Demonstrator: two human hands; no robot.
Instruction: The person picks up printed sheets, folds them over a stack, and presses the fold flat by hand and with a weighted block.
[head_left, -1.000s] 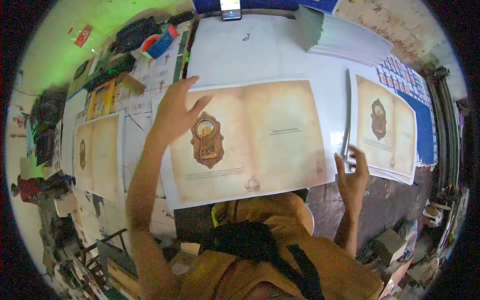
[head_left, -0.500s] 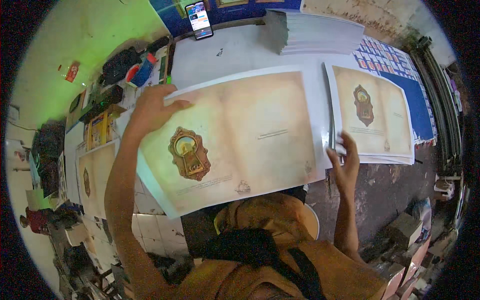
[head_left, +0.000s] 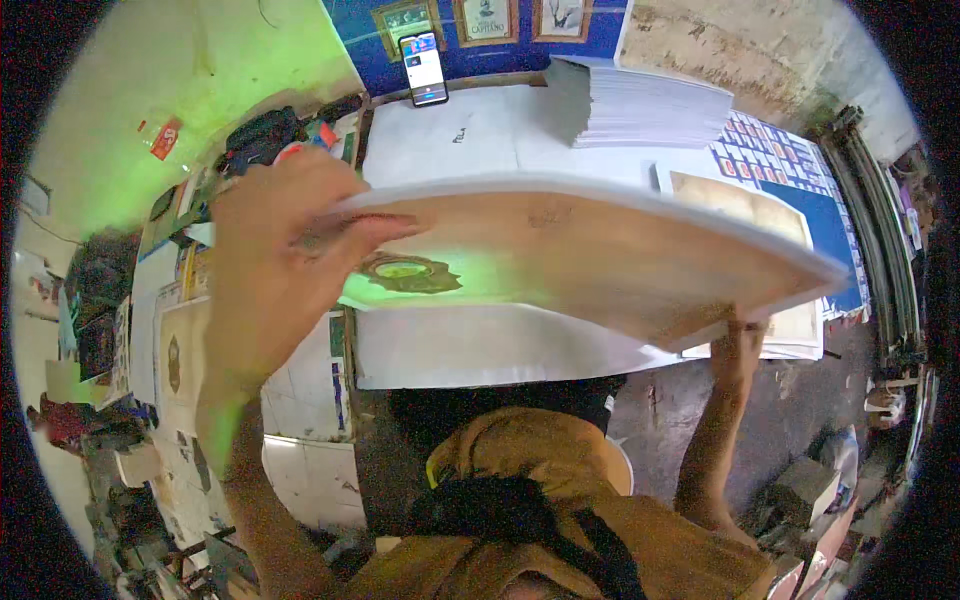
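A large printed sheet (head_left: 560, 255), or thin stack of sheets, is lifted off the table and tilted; it has a brown aged-paper look, white edges and an ornate keyhole picture. At its left end my left hand (head_left: 290, 250) is closed, the thumb lying on the printed face. My right hand (head_left: 738, 340) holds the sheet near its right end; the paper hides most of its fingers. Behind that end, partly covered, a pile of similar printed sheets (head_left: 805, 335) lies on the table. White paper (head_left: 480, 350) lies under the lifted sheet.
A phone (head_left: 425, 70) stands upright at the back. Right of it rises a tall stack of white paper (head_left: 655, 105). Another printed sheet (head_left: 175, 350) lies at the left. Dark metal bars (head_left: 880, 220) run along the right, and a grey box (head_left: 805, 485) sits at lower right.
The printed sheet has risen from lying nearly flat and now tilts and bows. My left hand rose with it. My right hand went from beside its right edge to beneath it.
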